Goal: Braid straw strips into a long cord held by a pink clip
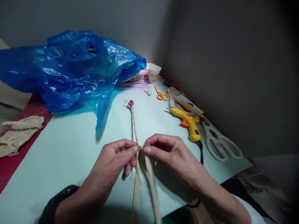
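Observation:
A thin twisted cord [134, 124] of pale plant fibre runs down the tabletop from a dark red binder clip [130, 104] at its upper end. My left hand [116, 157] pinches the lower end of the cord between thumb and index finger. Close beside it, my right hand [163, 149] is closed on a flat pale fibre strip [152, 186], which hangs toward the table's front edge. Another loose strip [136, 193] trails down below my left fingers. The exact spot where the strips meet the cord is partly covered by my fingertips.
A crumpled blue plastic bag [77, 71] fills the back left. A paper cup [154, 74], orange scissors [161, 93], a yellow glue gun [188, 121] and large white-handled scissors [219, 143] line the right side. A woven fibre piece [21, 135] lies at far left.

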Motion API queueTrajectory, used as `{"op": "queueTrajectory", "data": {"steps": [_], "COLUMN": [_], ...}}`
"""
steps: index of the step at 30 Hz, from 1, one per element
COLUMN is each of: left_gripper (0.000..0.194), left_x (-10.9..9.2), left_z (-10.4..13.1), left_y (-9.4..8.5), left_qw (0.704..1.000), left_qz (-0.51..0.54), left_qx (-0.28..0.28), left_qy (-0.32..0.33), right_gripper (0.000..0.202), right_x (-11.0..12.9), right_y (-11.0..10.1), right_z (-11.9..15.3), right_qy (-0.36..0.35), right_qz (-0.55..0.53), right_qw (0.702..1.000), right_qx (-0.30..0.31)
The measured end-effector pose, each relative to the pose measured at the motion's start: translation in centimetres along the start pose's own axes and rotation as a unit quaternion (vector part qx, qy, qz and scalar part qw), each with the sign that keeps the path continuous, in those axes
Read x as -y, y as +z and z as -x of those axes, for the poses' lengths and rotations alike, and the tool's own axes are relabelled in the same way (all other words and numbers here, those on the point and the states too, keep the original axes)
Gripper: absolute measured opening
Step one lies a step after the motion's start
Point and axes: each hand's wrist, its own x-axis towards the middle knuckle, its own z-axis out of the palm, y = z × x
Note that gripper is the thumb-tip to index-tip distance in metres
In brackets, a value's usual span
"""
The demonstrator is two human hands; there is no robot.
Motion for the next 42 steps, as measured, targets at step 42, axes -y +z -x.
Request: {"op": "queueTrajectory", "data": {"steps": [42], "left_gripper": [0.018], "left_x": [-0.2], "left_z": [0.4], "left_y": [-0.4], "left_qw": [0.999], "left_qz": [-0.01], "left_qx": [-0.049], "left_qy": [0.0], "right_gripper": [0.012], "right_x": [1.0], "right_y": [-0.1], "right_z": [-1.4], "right_qy": [-0.034], "right_qz": [0.255], "right_qw": [0.961], "right_qx": [0.105]}}
